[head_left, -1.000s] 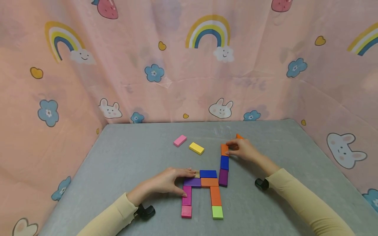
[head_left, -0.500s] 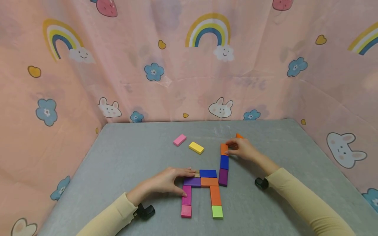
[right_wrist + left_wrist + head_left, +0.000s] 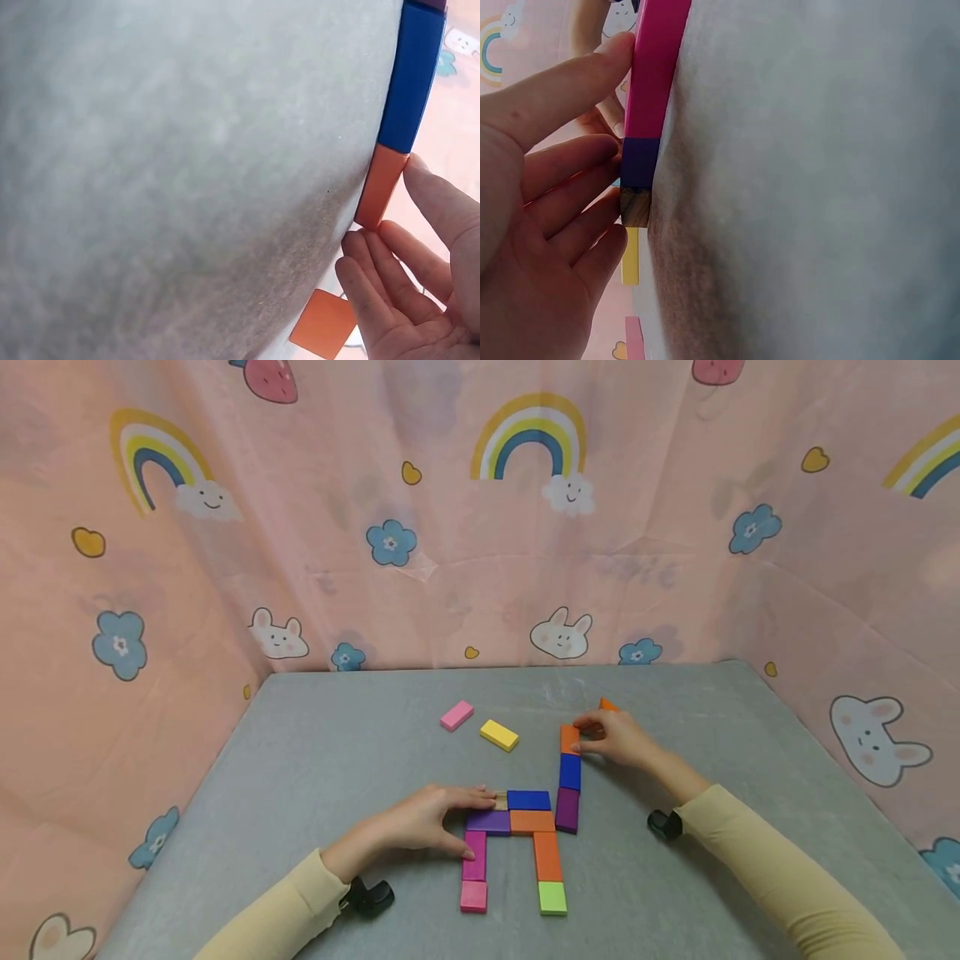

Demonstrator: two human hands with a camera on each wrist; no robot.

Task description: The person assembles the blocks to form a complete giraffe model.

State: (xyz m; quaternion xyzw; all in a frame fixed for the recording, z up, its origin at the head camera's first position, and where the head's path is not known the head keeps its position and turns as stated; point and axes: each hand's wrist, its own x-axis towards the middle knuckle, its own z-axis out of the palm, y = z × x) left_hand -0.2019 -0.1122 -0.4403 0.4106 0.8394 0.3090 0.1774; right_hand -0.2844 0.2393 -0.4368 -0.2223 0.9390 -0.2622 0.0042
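Note:
Flat coloured blocks lie joined in a figure on the grey table [image 3: 337, 752]. My left hand [image 3: 457, 818] rests at the figure's left end, its straight fingers [image 3: 570, 169] touching the small wooden block [image 3: 500, 799] and the purple block [image 3: 487, 821], the thumb [image 3: 570, 82] against the magenta block [image 3: 474, 854]. My right hand [image 3: 592, 737] touches the far end of the orange block [image 3: 569, 739] that tops a column with a blue block [image 3: 570, 771] and a dark purple block [image 3: 567, 810]. In the right wrist view the fingers [image 3: 375, 277] meet the orange block [image 3: 381, 187] end-on.
A loose pink block [image 3: 457, 715] and a yellow block [image 3: 498, 735] lie behind the figure. A small orange piece [image 3: 607, 704] sits just beyond my right hand. Pink patterned cloth walls [image 3: 480, 527] enclose the table on three sides.

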